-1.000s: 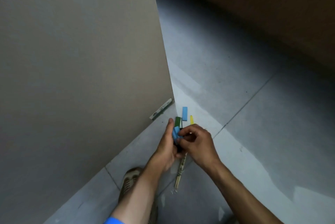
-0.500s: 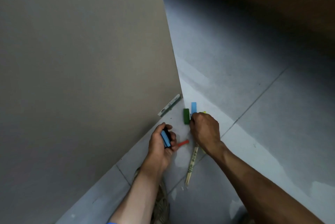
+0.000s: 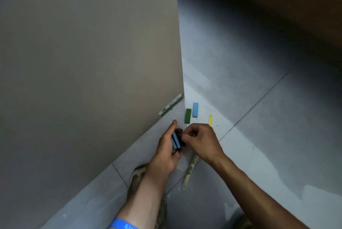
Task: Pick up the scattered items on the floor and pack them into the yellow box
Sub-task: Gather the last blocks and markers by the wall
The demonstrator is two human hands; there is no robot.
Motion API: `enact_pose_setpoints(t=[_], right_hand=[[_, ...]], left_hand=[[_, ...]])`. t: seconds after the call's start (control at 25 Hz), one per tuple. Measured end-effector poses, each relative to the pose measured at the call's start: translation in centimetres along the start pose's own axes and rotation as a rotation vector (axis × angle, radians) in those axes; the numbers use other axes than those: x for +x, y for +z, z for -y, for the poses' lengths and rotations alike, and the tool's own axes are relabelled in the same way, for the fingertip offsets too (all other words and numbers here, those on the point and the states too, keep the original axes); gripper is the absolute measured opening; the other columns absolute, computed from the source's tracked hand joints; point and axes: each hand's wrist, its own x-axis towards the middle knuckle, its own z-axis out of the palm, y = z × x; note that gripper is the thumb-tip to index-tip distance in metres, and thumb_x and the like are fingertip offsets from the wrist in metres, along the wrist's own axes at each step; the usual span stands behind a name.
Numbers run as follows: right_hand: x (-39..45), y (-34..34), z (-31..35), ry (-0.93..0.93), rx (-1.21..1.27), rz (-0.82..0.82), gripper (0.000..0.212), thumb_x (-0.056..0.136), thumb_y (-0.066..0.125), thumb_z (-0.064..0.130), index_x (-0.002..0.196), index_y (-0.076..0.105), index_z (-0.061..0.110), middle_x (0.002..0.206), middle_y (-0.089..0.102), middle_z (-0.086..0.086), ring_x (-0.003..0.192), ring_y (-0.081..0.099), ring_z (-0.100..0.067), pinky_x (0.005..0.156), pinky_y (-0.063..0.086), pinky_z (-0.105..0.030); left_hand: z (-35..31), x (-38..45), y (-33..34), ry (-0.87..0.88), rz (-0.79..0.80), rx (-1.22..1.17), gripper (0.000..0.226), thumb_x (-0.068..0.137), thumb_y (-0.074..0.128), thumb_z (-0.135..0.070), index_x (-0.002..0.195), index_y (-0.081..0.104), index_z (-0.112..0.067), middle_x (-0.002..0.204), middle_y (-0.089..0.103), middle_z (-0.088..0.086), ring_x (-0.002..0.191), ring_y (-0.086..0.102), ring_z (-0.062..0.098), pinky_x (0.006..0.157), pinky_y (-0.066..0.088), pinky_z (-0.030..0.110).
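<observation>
My left hand (image 3: 166, 147) grips a small stack of blue and dark blocks (image 3: 175, 142), thumb raised beside it. My right hand (image 3: 201, 140) is curled with its fingertips against that stack; whatever it pinches is hidden by the fingers. Just beyond the hands, a green block (image 3: 188, 115), a light blue block (image 3: 195, 109) and a small yellow piece (image 3: 210, 120) lie on the grey floor. A wrapped pair of chopsticks (image 3: 190, 171) lies under my right wrist. The yellow box is out of view.
A large beige panel (image 3: 88, 62) stands upright on the left, its corner close to the blocks. A white and green strip (image 3: 170, 107) lies along its base. My shoe (image 3: 137, 175) is under my left forearm. Grey tiled floor (image 3: 268, 136) stretches right.
My right hand came back from near the green block to the stack in my left hand. The red piece that lay on the floor between the hands is gone from view.
</observation>
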Motion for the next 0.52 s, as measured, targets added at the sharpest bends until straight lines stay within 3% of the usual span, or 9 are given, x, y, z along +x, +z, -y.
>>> enact_pose_setpoints(t=[0.12,0.2,0.24,0.4,0.48,0.52], right_hand=[[-1.1,0.5,-0.5,-0.102,-0.004,-0.113,0.010,0.086,0.063,0.021,0.082,0.072,0.025,0.076,0.070,0.014,0.072,0.063,0.002,0.062,0.046,-0.010],[-1.3,0.7,-1.5,-0.164,-0.168,-0.230,0.009,0.089,0.059,0.020,0.090,0.068,0.021,0.084,0.067,0.011,0.077,0.059,-0.003,0.067,0.047,-0.020],[-1.5,0.9,-2.0,-0.232,-0.312,-0.196,0.009,0.089,0.059,0.019,0.093,0.066,0.020,0.089,0.066,0.007,0.080,0.058,-0.009,0.067,0.047,-0.025],[-1.1,1.5,-3.4,-0.488,-0.851,0.191,0.021,0.095,0.049,0.028,0.103,0.064,0.017,0.102,0.060,-0.003,0.092,0.055,-0.024,0.075,0.044,-0.037],[-0.8,1.3,-3.6,-0.521,-0.919,0.184,0.026,0.100,0.042,0.028,0.099,0.065,0.015,0.098,0.061,-0.006,0.090,0.056,-0.026,0.076,0.044,-0.038],[-0.8,0.9,-3.6,-0.481,-0.841,0.091,0.027,0.101,0.043,0.028,0.095,0.065,0.015,0.093,0.061,-0.006,0.086,0.056,-0.025,0.073,0.044,-0.037]], left_hand=[[0.3,-0.1,-0.2,0.036,0.002,0.074,0.022,0.088,0.066,-0.034,0.078,0.065,-0.013,0.070,0.066,0.006,0.064,0.061,0.018,0.061,0.049,0.030],[0.0,-0.1,-0.9,0.067,-0.002,0.060,0.020,0.089,0.065,-0.028,0.075,0.063,-0.014,0.062,0.061,0.002,0.052,0.056,0.014,0.049,0.044,0.024],[-0.2,0.0,-1.2,0.075,-0.003,0.041,0.019,0.089,0.065,-0.024,0.074,0.061,-0.014,0.060,0.059,0.002,0.048,0.053,0.012,0.044,0.041,0.022],[-1.2,0.9,-0.7,0.112,-0.055,0.012,0.031,0.090,0.064,-0.019,0.065,0.047,-0.017,0.046,0.044,-0.003,0.034,0.036,0.008,0.035,0.028,0.016],[-1.6,1.6,-0.3,0.215,-0.113,0.192,0.038,0.085,0.072,-0.025,0.059,0.044,-0.021,0.043,0.039,-0.005,0.034,0.032,0.009,0.035,0.027,0.015],[-1.7,1.9,0.0,0.279,-0.142,0.318,0.037,0.080,0.077,-0.028,0.058,0.048,-0.021,0.043,0.042,-0.005,0.037,0.036,0.012,0.036,0.030,0.017]])
